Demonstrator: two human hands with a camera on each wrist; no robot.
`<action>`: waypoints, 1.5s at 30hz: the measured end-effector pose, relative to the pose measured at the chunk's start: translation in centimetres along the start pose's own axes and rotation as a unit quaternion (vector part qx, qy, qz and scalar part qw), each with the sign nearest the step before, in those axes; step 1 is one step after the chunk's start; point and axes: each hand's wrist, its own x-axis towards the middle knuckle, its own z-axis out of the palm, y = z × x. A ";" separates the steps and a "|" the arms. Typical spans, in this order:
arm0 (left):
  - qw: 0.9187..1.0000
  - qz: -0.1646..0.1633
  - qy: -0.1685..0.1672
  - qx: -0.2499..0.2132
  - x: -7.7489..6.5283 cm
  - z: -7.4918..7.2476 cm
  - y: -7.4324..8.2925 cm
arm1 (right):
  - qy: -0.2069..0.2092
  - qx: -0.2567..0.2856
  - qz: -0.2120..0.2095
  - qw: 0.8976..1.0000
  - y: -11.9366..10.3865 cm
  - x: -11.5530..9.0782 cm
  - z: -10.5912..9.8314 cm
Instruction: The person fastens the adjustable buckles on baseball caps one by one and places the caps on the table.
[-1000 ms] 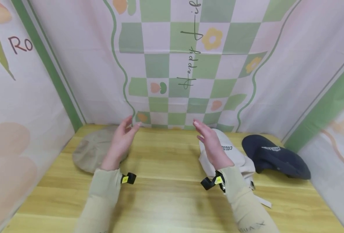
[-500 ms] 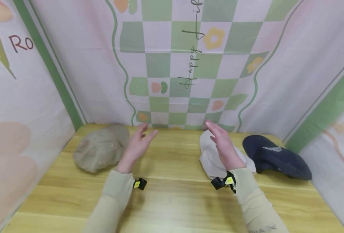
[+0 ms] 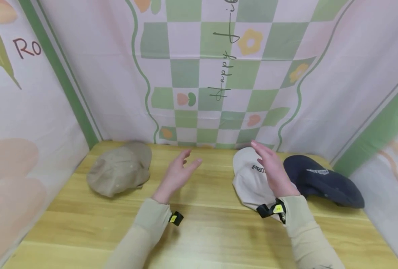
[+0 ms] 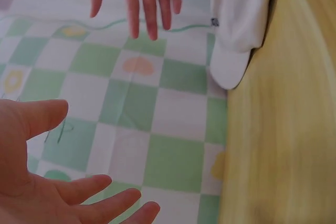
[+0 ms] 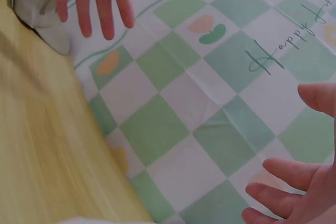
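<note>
My left hand [image 3: 177, 173] is held above the table, fingers spread and relaxed, with nothing in it. To its left a beige cap [image 3: 118, 170] lies on the table. My right hand [image 3: 273, 170] hovers over a white cap [image 3: 251, 179] with dark lettering, part of which the hand and wrist hide. A navy cap [image 3: 323, 183] with light lettering lies right of that hand. In the left wrist view both palms face each other, and the white cap [image 4: 239, 19] shows beyond. The right wrist view has the beige cap [image 5: 39, 3] behind the left hand.
The wooden table [image 3: 202, 231] reaches back to a hanging cloth [image 3: 209, 74] with green checks and "Happy" lettering. Printed cloth also hangs at the left [image 3: 17, 112] and the right side. Each wrist wears a black strap with a yellow tag.
Both hands have moved right, the left one further, away from the beige cap, which now shows whole. The right hand has slid across the white cap. The caps lie where they were.
</note>
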 end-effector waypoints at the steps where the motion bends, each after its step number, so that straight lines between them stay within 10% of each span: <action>1: 1.000 0.001 -0.005 0.003 -0.1 0.3 0.1 | 0.001 -0.005 0.000 1.000 -0.1 -0.1 -0.3; 17: 0.998 0.010 -0.039 0.054 -0.7 4.9 -0.3 | 0.023 -0.053 0.042 0.997 1.4 -0.4 -3.7; 45: 0.996 -0.048 -0.072 -0.006 -1.5 11.9 -1.1 | -0.018 -0.109 0.111 0.988 5.1 -1.4 -8.3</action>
